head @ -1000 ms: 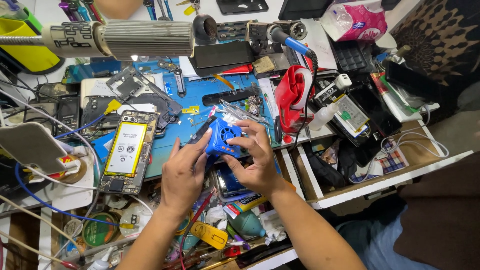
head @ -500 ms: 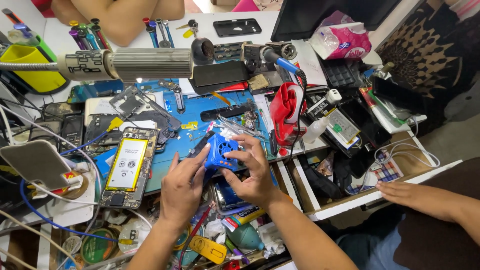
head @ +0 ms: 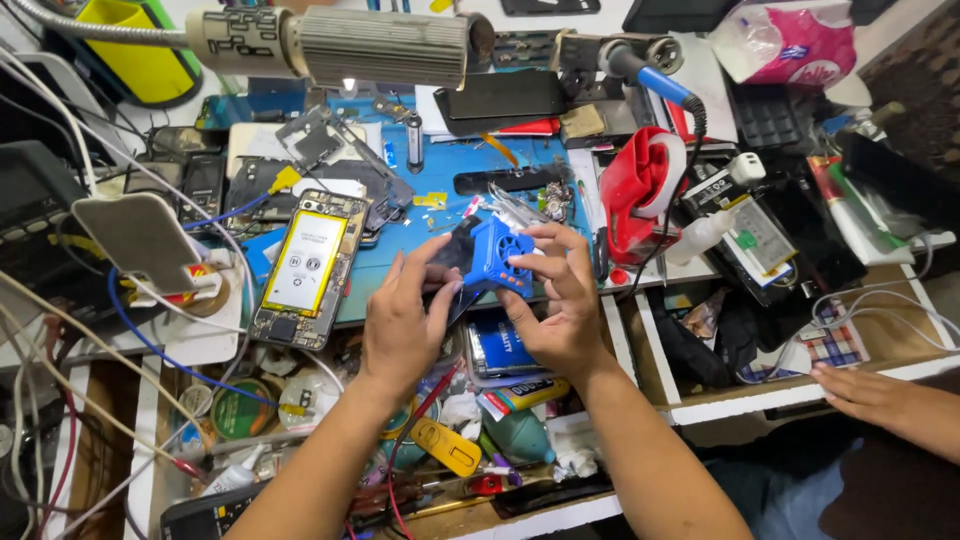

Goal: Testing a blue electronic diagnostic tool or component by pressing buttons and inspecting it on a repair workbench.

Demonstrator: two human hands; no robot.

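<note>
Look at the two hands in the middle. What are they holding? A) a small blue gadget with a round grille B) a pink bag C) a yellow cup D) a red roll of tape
A: the left hand and the right hand both grip the small blue gadget above the blue mat.

Fan unit [head: 497,258] held between left hand [head: 402,318] and right hand [head: 560,305], above the mat's [head: 440,180] near edge. Opened phone [head: 308,266] on the mat, left of the left hand. Lamp head [head: 385,45] overhangs the far side. Soldering iron [head: 655,80] far right; tissue pack [head: 785,45] beyond it. Another person's hand [head: 868,395] at the drawer [head: 800,360], right.
</note>
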